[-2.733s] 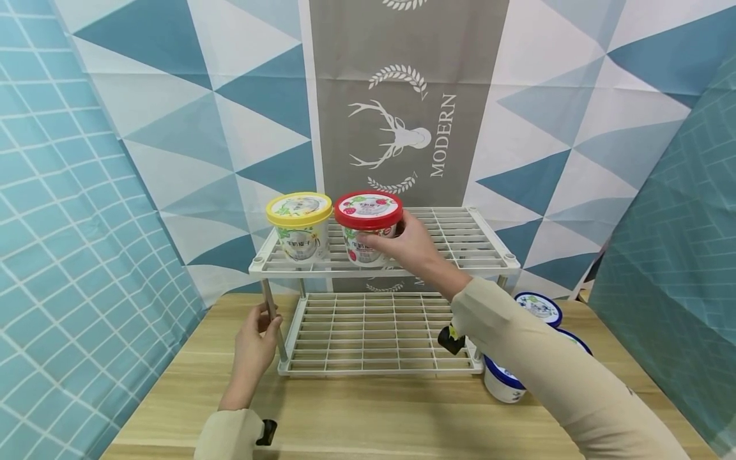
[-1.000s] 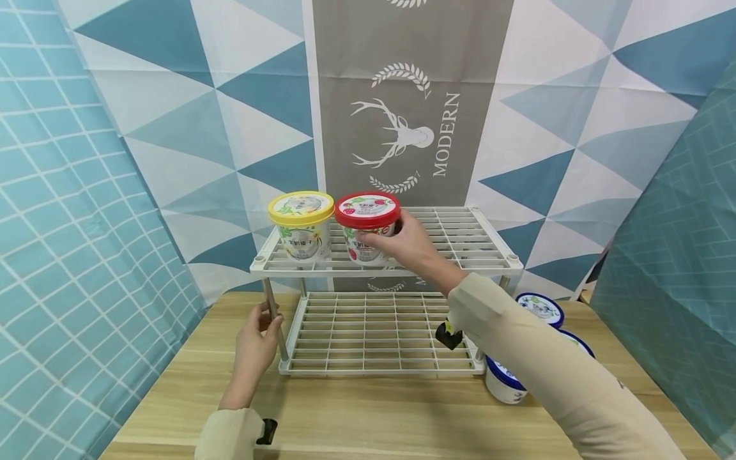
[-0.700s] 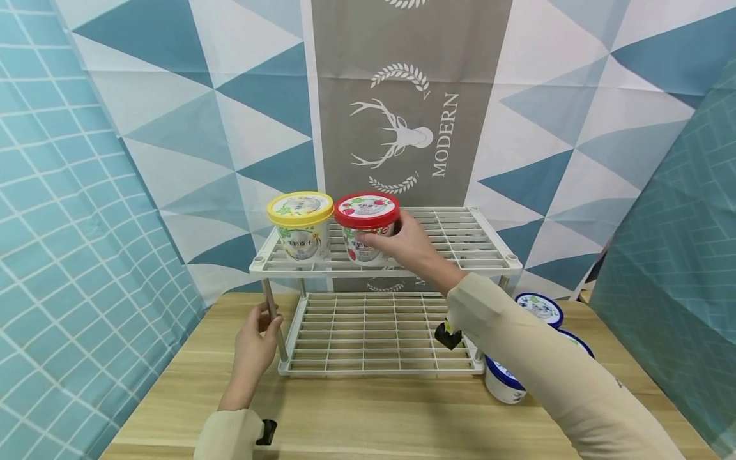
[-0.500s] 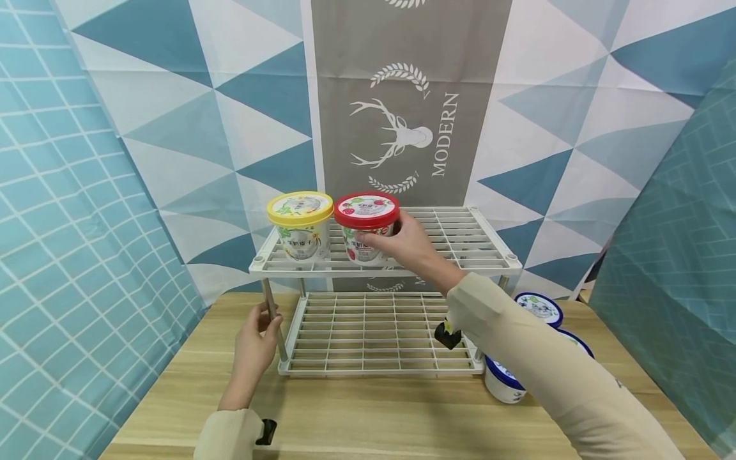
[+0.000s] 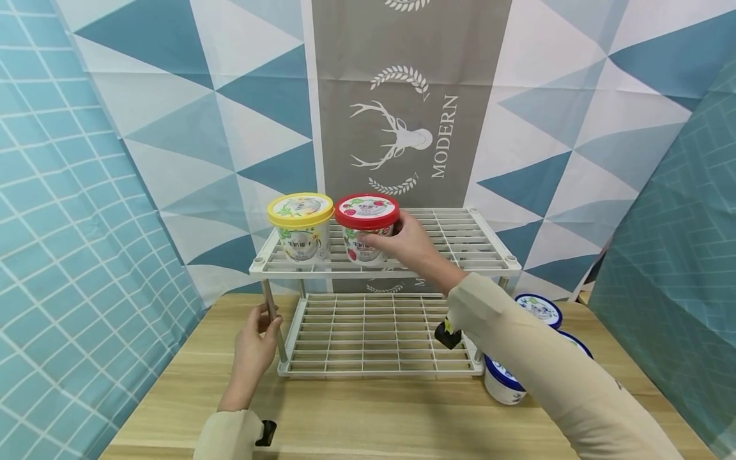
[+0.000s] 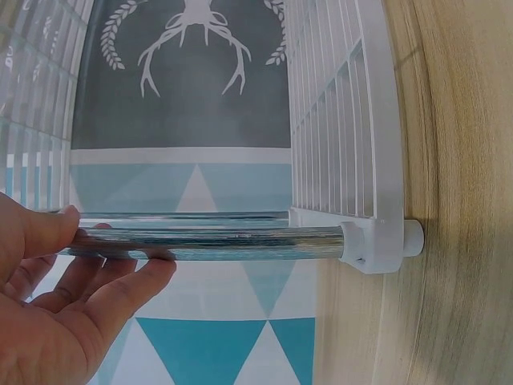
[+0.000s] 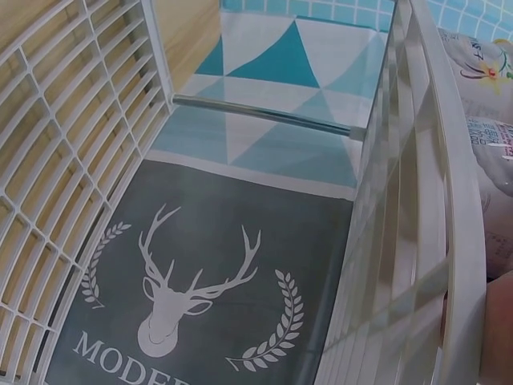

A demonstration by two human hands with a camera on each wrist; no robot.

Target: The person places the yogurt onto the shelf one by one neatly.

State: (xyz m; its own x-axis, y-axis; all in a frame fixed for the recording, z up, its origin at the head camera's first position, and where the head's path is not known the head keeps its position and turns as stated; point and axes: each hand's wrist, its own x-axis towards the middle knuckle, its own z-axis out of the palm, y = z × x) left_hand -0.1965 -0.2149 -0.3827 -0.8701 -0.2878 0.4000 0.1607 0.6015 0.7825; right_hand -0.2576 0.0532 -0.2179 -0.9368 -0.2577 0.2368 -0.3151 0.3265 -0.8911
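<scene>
Right hand (image 5: pixel 407 244), grasping red-lidded tub (image 5: pixel 363 223); left hand (image 5: pixel 255 342), gripping near-left metal post (image 5: pixel 269 295). Risk: a leftward push from the right hand could topple the neighbouring yellow-lidded tub (image 5: pixel 300 233). Red-lidded tub located on upper shelf (image 5: pixel 379 274), near edge, left of right hand, above and right of left hand.
</scene>
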